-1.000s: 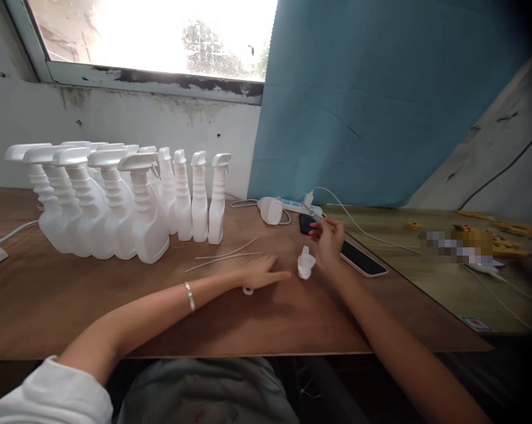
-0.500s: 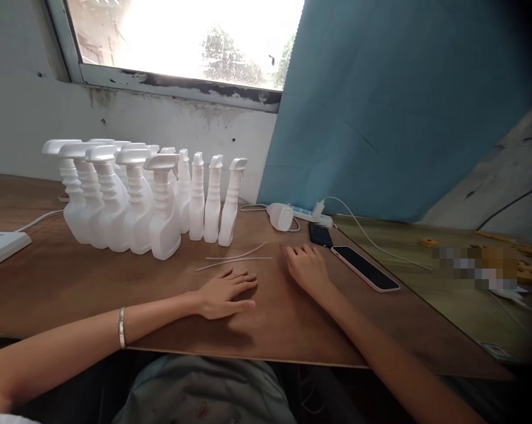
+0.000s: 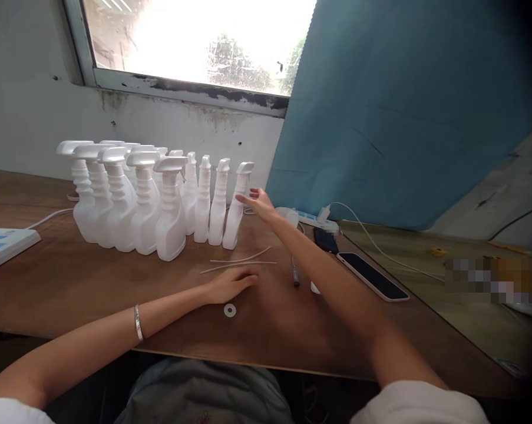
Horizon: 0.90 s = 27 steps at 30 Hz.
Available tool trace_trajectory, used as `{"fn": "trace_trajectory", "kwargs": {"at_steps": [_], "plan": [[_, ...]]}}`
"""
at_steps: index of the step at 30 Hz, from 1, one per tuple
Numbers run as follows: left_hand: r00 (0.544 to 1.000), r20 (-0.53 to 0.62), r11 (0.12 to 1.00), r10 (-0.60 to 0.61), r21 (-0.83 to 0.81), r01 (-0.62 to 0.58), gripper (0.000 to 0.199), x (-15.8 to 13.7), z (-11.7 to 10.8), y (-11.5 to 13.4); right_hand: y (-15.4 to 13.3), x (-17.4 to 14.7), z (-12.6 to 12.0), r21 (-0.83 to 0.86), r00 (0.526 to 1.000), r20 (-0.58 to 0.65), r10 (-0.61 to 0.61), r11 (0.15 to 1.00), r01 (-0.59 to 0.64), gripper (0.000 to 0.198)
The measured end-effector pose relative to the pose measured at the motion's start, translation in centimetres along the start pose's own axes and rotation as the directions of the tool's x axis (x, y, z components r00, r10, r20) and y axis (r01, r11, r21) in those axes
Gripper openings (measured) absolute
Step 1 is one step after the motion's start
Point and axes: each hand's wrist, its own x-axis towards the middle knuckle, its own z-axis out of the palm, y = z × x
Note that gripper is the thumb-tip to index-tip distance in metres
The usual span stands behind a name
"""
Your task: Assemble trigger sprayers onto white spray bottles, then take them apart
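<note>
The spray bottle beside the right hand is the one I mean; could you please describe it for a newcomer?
Below the bright window, find the group of white spray bottles standing on the brown table. Follow it to its right-hand end in the picture. The outermost bottle there is the one, set apart by the right hand at its neck.

Window point(image 3: 190, 44), blue curtain point(image 3: 358, 112), phone point(image 3: 372, 277) (screen dark); power strip point(image 3: 12, 246)

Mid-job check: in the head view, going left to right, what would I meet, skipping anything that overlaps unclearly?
Power strip → nearest spray bottle → white ring → right hand → slim dark tool → pink-edged phone.
</note>
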Motion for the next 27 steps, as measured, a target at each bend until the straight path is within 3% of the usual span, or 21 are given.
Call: {"fn": "trace_trajectory", "kwargs": {"at_steps": [2, 4, 6, 8, 9, 11, 13, 17, 22, 25, 27], "plan": [[0.993, -0.117, 0.998, 0.014, -0.055, -0.02, 0.027, 0.5, -0.5, 0.7, -0.7, 1.2, 1.3, 0.127, 1.0, -0.006, 0.028, 0.992, -0.027, 0.057], [0.956, -0.266, 0.993, 0.12, 0.039, -0.113, 0.022, 0.9, -1.3, 1.8, -1.1, 1.4, 2.1, 0.177, 0.999, -0.051, -0.003, 0.984, 0.012, 0.044], [0.859, -0.43, 0.945, 0.278, 0.284, -0.163, 0.024, 1.3, -2.5, 3.0, -1.3, 1.1, 2.1, 0.195, 0.982, -0.178, -0.057, 0.977, 0.092, 0.032], [0.742, -0.535, 0.855, 0.403, 0.51, -0.097, 0.037, 1.7, -3.5, 3.5, -1.5, 0.4, 1.1, 0.289, 0.933, -0.358, -0.027, 0.947, 0.138, 0.023], [0.701, -0.558, 0.809, 0.445, 0.586, -0.047, 0.047, 1.9, -3.9, 3.5, -1.8, 0.0, 0.4, 0.361, 0.904, -0.426, 0.025, 0.921, 0.144, 0.02], [0.662, -0.564, 0.738, 0.492, 0.675, 0.026, 0.065, 2.4, -4.2, 3.0, -2.4, -0.8, -1.4, 0.499, 0.867, -0.474, 0.152, 0.858, 0.122, 0.016], [0.663, -0.533, 0.696, 0.525, 0.718, 0.027, 0.072, 2.7, -4.0, 2.2, -3.2, -1.4, -3.3, 0.577, 0.867, -0.454, 0.206, 0.809, 0.11, 0.016], [0.666, -0.452, 0.67, 0.594, 0.735, -0.099, 0.059, 2.8, -3.2, 1.3, -4.0, -2.4, -5.8, 0.692, 0.876, -0.442, 0.196, 0.696, 0.193, 0.021], [0.623, -0.431, 0.65, 0.653, 0.742, -0.167, 0.056, 2.2, -3.7, 1.3, -4.2, -3.5, -6.5, 0.696, 0.931, -0.354, 0.093, 0.691, 0.196, 0.025], [0.64, -0.477, 0.749, 0.603, 0.614, -0.248, 0.057, 1.7, -4.2, 1.7, -4.9, -4.2, -6.7, 0.756, 0.92, -0.352, 0.175, 0.632, 0.169, 0.017], [0.712, -0.528, 0.878, 0.464, 0.384, -0.287, 0.062, 1.4, -4.3, 2.2, -5.4, -4.4, -7.1, 0.788, 0.913, -0.345, 0.216, 0.596, 0.157, 0.014]]}}
